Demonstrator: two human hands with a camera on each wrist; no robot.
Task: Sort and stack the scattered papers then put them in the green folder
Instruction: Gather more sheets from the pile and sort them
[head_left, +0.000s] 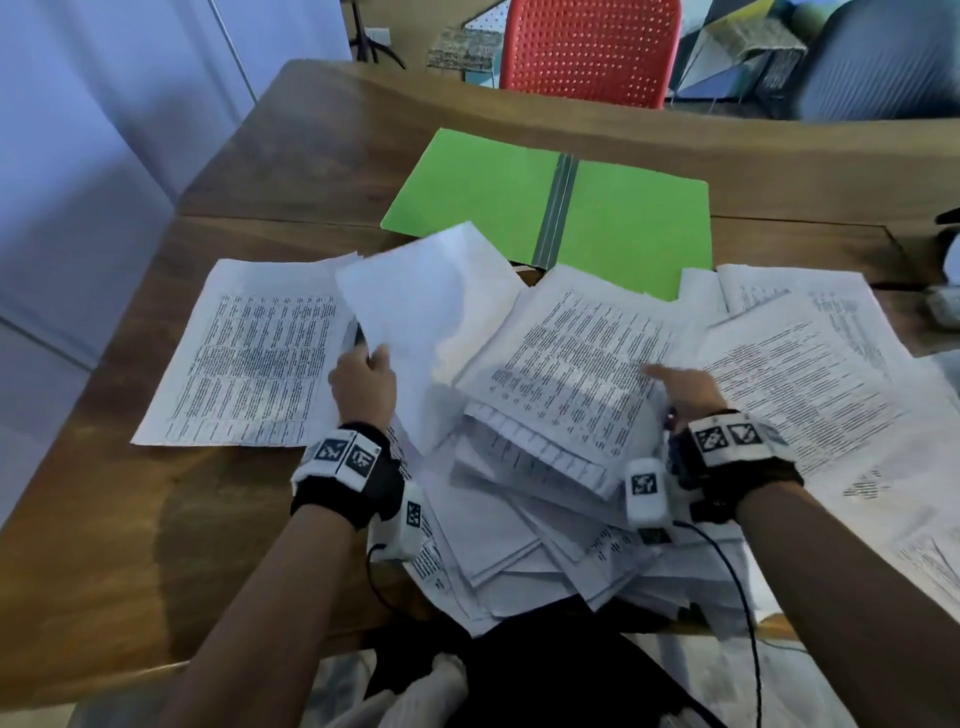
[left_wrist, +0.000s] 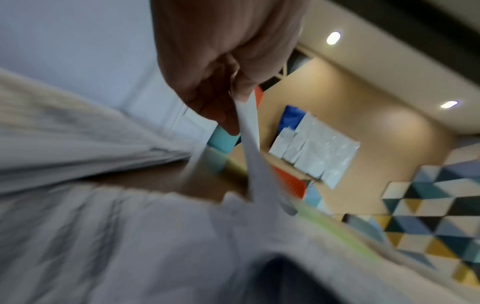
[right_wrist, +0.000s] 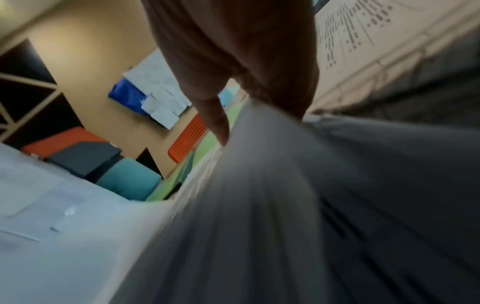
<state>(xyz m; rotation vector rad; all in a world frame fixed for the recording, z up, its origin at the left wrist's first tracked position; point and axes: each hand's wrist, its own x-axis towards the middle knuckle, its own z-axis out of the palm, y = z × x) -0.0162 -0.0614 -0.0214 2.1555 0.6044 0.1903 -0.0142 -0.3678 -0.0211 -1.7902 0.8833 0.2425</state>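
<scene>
Beyond the heap (head_left: 545, 467), the folder (head_left: 634, 228) lies open, nearer the left hand (head_left: 363, 384) pinching a sheet (head_left: 431, 312).

The right hand (head_left: 684, 391) hides its fingers under a lifted sheaf of papers (head_left: 566, 384), so its grip cannot be told. Papers cover the near edge of the green folder (head_left: 519, 192). Both wrist views are smeared; print there is unreadable.

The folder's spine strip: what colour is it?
Grey, down the middle of the open green folder; spine strip clearest in the head view.
</scene>
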